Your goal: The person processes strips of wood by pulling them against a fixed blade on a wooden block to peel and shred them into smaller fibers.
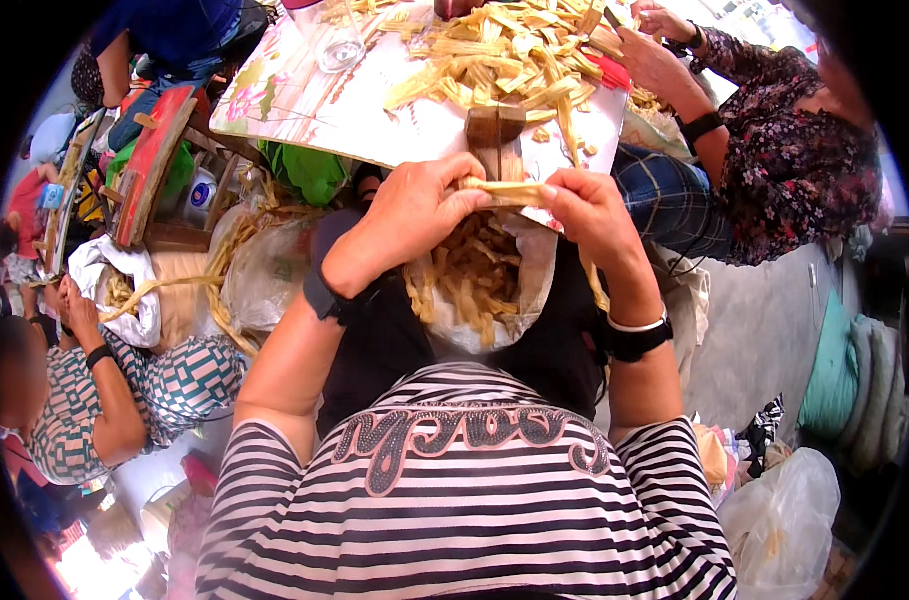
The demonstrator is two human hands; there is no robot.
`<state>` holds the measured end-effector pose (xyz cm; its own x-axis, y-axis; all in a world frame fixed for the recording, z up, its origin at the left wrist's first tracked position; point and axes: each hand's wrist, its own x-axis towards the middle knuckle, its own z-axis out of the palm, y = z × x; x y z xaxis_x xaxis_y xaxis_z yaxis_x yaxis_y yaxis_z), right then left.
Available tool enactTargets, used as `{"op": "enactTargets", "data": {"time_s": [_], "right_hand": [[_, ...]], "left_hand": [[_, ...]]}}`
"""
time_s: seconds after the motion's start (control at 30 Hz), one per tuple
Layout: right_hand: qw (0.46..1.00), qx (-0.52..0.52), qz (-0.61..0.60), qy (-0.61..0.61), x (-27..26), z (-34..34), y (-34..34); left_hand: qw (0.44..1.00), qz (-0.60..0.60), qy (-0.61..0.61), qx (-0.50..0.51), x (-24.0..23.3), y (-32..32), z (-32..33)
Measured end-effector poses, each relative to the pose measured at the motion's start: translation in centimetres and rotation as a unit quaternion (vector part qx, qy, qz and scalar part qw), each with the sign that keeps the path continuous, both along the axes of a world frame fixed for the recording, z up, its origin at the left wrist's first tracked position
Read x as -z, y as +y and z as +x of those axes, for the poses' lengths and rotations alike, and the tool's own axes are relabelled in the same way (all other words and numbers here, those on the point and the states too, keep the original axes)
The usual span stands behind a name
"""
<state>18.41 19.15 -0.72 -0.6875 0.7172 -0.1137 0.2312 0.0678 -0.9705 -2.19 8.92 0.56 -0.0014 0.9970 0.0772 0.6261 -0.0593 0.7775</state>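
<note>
A pale yellow, pliable strip (513,189) is stretched level between my two hands. My left hand (432,199) pinches one end of it between thumb and fingers, and my right hand (585,206) grips the other end. Just beyond the strip, a wooden block on a board with a dark upright blade or slot (497,127) stands at the table edge. Below my hands, a white bag (533,300) sits open in my lap, holding many short yellow-brown knotted pieces (477,277). More long strips (499,60) lie heaped on the table.
The floral-topped table (297,112) bears a clear plastic container (340,49). A co-worker in a dark flowered top (792,150) works at the right. At the left, another person in a patterned garment (109,390) holds a strip beside a white bag (143,292). A red wooden stool (154,157) stands near.
</note>
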Motion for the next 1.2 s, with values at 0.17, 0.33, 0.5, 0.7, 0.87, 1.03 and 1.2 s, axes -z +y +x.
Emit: {"op": "enactTargets", "data": {"time_s": [0.17,0.33,0.5,0.7,0.87,1.03,1.2], "right_hand": [[0.991,0.043,-0.094,0.087,1.4,-2.4,2.5],[0.985,0.05,-0.126,0.105,2.2,-3.2,3.1],[0.989,0.061,-0.092,0.097,2.8,-3.7,3.1],[0.989,0.069,0.125,-0.031,4.4,-4.1,3.9],[0.906,0.119,0.367,-0.173,3.2,-4.2,2.5],[0.975,0.161,0.153,-0.028,2.9,-1.4,1.4],[0.873,-0.023,-0.422,0.243,0.9,-2.0,-5.4]], "left_hand": [[0.999,0.009,-0.023,-0.036,1.2,3.0,-1.3],[0.994,0.009,-0.091,-0.06,3.0,3.9,-2.0],[0.99,-0.034,-0.118,-0.065,3.7,4.2,-2.5],[0.991,-0.01,-0.114,-0.072,4.4,4.2,-2.0],[0.991,-0.048,-0.003,-0.123,3.9,3.1,-1.1],[0.986,-0.045,0.116,-0.114,0.2,-1.7,1.0],[0.972,0.0,-0.228,-0.053,3.4,-3.7,4.9]]}}
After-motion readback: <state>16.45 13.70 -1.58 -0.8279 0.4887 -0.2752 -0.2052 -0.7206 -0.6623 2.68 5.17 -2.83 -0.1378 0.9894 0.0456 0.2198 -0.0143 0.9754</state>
